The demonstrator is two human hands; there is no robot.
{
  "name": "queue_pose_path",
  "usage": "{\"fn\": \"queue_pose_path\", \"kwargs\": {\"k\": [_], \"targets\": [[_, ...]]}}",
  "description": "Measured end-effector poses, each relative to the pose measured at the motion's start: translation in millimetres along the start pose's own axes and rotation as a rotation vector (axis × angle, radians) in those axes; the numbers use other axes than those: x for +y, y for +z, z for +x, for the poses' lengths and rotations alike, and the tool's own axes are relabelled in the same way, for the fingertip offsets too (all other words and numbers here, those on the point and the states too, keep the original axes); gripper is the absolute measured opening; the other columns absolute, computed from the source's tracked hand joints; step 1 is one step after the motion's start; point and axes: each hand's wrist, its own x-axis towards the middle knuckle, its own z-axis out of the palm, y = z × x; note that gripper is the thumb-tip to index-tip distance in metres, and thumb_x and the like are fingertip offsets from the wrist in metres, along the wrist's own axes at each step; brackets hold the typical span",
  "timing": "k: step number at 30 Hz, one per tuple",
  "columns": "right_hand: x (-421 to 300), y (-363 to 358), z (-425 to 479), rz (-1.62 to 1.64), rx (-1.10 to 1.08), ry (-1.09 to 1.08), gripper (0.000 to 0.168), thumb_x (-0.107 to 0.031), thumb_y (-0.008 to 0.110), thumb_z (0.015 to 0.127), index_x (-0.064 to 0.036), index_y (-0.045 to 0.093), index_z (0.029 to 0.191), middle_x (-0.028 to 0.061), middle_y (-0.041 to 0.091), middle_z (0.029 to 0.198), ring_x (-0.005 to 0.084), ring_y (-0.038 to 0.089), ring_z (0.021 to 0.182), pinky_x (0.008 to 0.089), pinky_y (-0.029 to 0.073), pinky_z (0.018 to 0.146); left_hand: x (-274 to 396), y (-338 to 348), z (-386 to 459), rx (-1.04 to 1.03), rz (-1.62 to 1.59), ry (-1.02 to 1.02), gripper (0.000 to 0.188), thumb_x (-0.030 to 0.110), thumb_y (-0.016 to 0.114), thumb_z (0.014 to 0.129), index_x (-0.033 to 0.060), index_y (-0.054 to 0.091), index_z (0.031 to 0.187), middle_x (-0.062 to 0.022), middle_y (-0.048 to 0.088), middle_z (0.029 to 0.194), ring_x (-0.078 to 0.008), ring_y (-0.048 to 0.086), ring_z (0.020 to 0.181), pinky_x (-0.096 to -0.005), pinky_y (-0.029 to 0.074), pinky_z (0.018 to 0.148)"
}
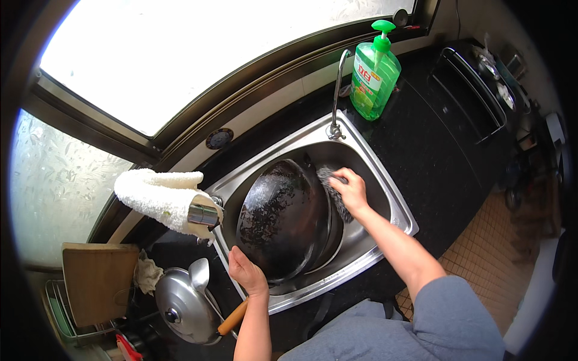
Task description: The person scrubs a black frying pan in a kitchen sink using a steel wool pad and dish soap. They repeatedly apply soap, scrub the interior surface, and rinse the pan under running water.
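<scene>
In the stainless steel sink (377,252) lies a large blackened wok (282,221), tilted, its rounded, patchy, scorched surface facing me. My right hand (351,188) grips a dark grey scrubbing pad (333,194) at the wok's right side. My left hand (248,273) is at the wok's lower left edge, its fingers close together; whether it grips the wok is hidden. A wooden handle (234,316) passes beside my left wrist; its attachment is partly covered.
A towel-draped faucet (203,215) projects over the sink's left side. A thin tap (336,97) and green dish-soap bottle (375,79) stand behind. To the left are a metal lid (185,300), a metal spatula (199,273) and a wooden cutting board (97,284). A stove (469,94) sits far right.
</scene>
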Motion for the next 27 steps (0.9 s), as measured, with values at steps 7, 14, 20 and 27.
{"fn": "queue_pose_path", "kwargs": {"k": [7, 14, 20, 27], "targets": [[6.5, -36.2, -73.4, 0.488, 0.181, 0.282, 0.012, -0.011, 0.068, 0.084, -0.002, 0.064, 0.091, -0.0016, 0.061, 0.083, 0.0067, 0.052, 0.079, 0.0225, 0.043, 0.072, 16.5, -52.4, -27.5, -0.308, 0.362, -0.003, 0.028, 0.020, 0.058, 0.092, -0.0005, 0.048, 0.109, -0.0154, 0.055, 0.090, -0.0291, 0.054, 0.085, -0.0366, 0.043, 0.076], [-14.0, -68.3, -94.4, 0.569, 0.263, 0.299, 0.011, -0.009, 0.066, 0.088, -0.003, 0.064, 0.096, -0.0003, 0.061, 0.086, 0.0065, 0.054, 0.077, 0.0215, 0.043, 0.071, -5.4, -124.7, -70.5, -0.661, 0.919, 0.324, 0.055, 0.012, 0.065, 0.070, 0.0000, 0.047, 0.120, -0.0163, 0.053, 0.110, -0.0317, 0.051, 0.105, -0.0430, 0.038, 0.087], [-32.6, -85.1, -112.6, 0.533, 0.255, 0.223, 0.015, -0.008, 0.064, 0.089, 0.000, 0.062, 0.101, 0.0016, 0.059, 0.091, 0.0086, 0.053, 0.082, 0.0227, 0.043, 0.075, -33.2, -122.2, -62.0, -0.714, 1.156, 0.421, 0.023, 0.010, 0.061, 0.073, 0.0073, 0.053, 0.094, -0.0090, 0.051, 0.091, -0.0256, 0.055, 0.086, -0.0410, 0.041, 0.069], [-47.2, -123.1, -139.8, 0.364, 0.249, 0.228, 0.014, -0.008, 0.055, 0.093, -0.001, 0.059, 0.105, 0.0007, 0.056, 0.093, 0.0094, 0.051, 0.087, 0.0241, 0.042, 0.081, -52.9, -116.1, -54.4, -0.751, 1.015, 0.363, 0.018, 0.010, 0.062, 0.072, 0.0079, 0.057, 0.090, -0.0120, 0.053, 0.089, -0.0290, 0.056, 0.088, -0.0424, 0.044, 0.070]]}}
